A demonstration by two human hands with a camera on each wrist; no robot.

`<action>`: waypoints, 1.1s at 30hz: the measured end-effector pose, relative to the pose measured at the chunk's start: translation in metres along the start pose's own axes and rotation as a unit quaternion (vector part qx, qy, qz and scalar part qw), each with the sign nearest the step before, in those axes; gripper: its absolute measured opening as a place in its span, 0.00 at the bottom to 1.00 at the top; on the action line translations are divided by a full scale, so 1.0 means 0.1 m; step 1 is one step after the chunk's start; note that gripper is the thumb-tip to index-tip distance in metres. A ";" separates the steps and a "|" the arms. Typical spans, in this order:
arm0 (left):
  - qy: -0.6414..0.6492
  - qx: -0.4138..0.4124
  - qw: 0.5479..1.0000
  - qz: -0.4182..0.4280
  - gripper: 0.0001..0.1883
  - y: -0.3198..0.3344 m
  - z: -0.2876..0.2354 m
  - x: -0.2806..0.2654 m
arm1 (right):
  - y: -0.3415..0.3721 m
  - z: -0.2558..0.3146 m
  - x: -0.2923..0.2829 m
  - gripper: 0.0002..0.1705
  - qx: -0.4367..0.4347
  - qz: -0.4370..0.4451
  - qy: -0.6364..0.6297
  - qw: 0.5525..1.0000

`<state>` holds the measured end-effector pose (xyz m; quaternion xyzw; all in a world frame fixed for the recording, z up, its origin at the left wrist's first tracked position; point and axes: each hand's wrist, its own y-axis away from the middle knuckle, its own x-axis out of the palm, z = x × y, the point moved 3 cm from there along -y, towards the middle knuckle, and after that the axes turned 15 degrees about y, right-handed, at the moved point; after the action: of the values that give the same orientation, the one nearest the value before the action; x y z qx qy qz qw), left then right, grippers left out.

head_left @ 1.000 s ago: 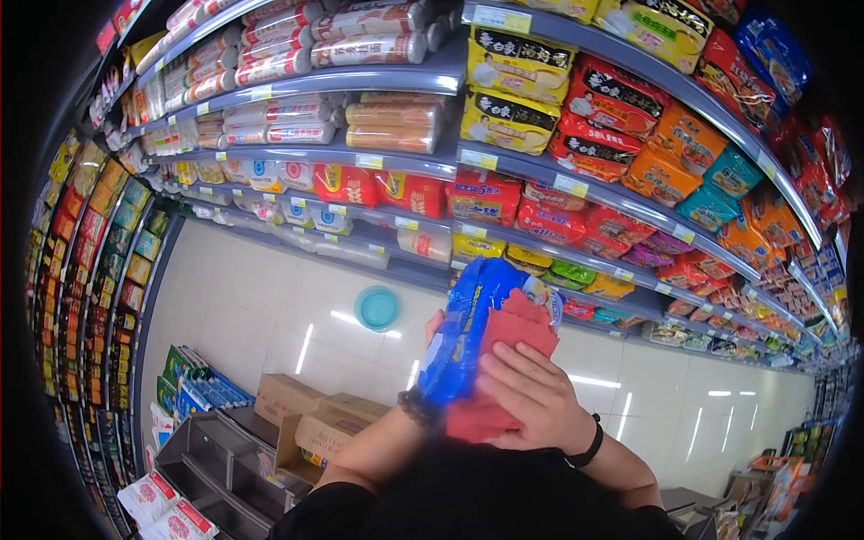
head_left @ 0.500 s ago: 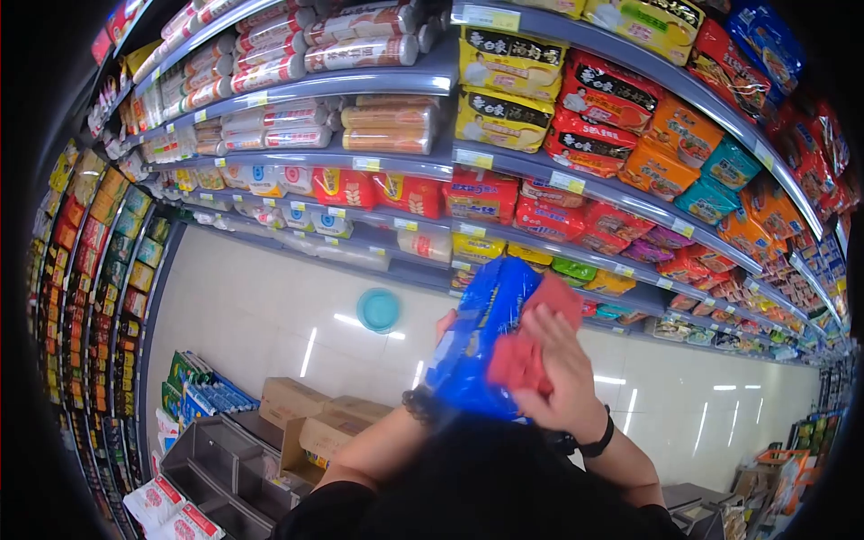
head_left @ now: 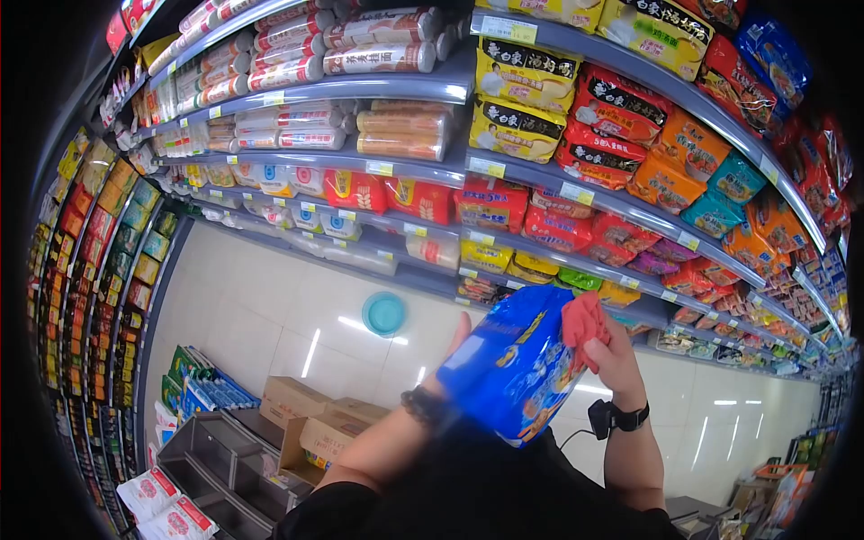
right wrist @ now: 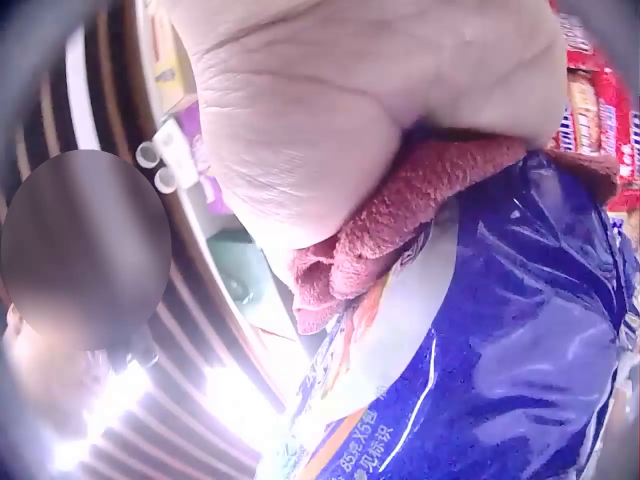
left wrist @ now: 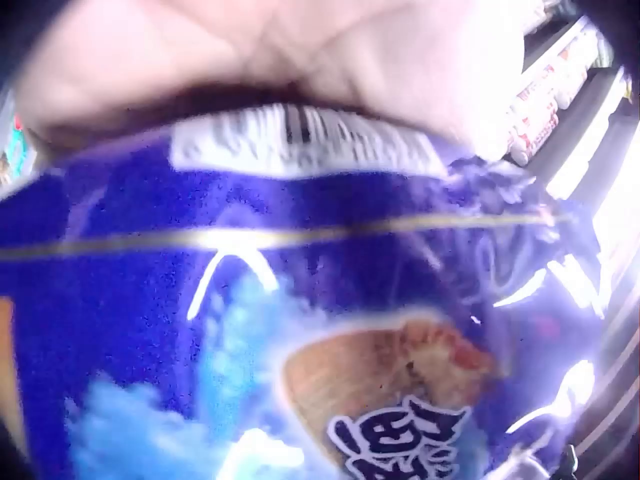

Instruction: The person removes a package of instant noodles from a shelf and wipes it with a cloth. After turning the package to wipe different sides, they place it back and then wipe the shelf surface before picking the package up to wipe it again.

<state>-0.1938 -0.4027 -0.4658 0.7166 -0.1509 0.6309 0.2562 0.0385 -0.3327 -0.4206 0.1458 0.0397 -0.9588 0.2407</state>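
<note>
A blue multipack of instant noodles (head_left: 517, 364) is held tilted in front of the body, its printed face turned up. My left hand (head_left: 457, 340) holds it at the left side, thumb showing past the edge, other fingers hidden behind the pack. In the left wrist view the palm (left wrist: 300, 60) lies along the barcode side. At the pack's right end my right hand (head_left: 619, 362) grips a bunched red cloth (head_left: 583, 326), thumb on top. The right wrist view has the cloth (right wrist: 420, 195) folded between the palm and the pack's edge.
Shelves ahead carry noodle packs (head_left: 517, 126), rolled dry noodles (head_left: 378, 58) and bagged goods (head_left: 418, 200). A teal basin (head_left: 384, 314) stands on the tiled floor. Cardboard boxes (head_left: 292, 396) and a grey bin unit (head_left: 216, 441) are at lower left; another shelf of packets (head_left: 94, 270) runs along the left.
The red cloth has slid from the pack's upper face to its right end and bunched up in my right hand. The pack has turned, bringing its printed face into view.
</note>
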 end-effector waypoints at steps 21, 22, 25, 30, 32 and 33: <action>-0.185 0.102 0.974 0.084 0.41 -0.03 -0.09 0.04 | 0.26 0.02 0.06 0.35 0.036 -0.125 -0.270 0.954; -0.152 0.105 0.979 0.082 0.41 -0.05 -0.07 0.01 | 0.18 0.26 0.19 0.36 0.049 -0.139 -0.258 0.955; -0.066 0.114 0.989 0.071 0.41 -0.13 -0.02 -0.10 | 0.28 -0.11 0.27 0.31 0.206 -0.103 -0.377 0.897; -0.037 0.121 0.990 0.067 0.41 -0.16 -0.01 -0.13 | 0.35 -0.25 0.13 0.32 0.118 -0.130 -0.338 0.925; -0.066 0.113 0.990 0.059 0.39 -0.13 -0.04 -0.11 | 0.42 -0.21 0.05 0.33 0.046 -0.214 -0.081 0.972; -0.083 0.103 0.990 0.054 0.38 -0.09 -0.07 -0.10 | 0.42 -0.13 0.05 0.34 0.020 -0.223 -0.033 0.974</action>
<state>-0.1962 -0.3921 -0.4765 0.7797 -0.1445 0.5945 0.1329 0.0577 -0.3695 -0.4347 0.1068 0.0438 -0.9931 0.0187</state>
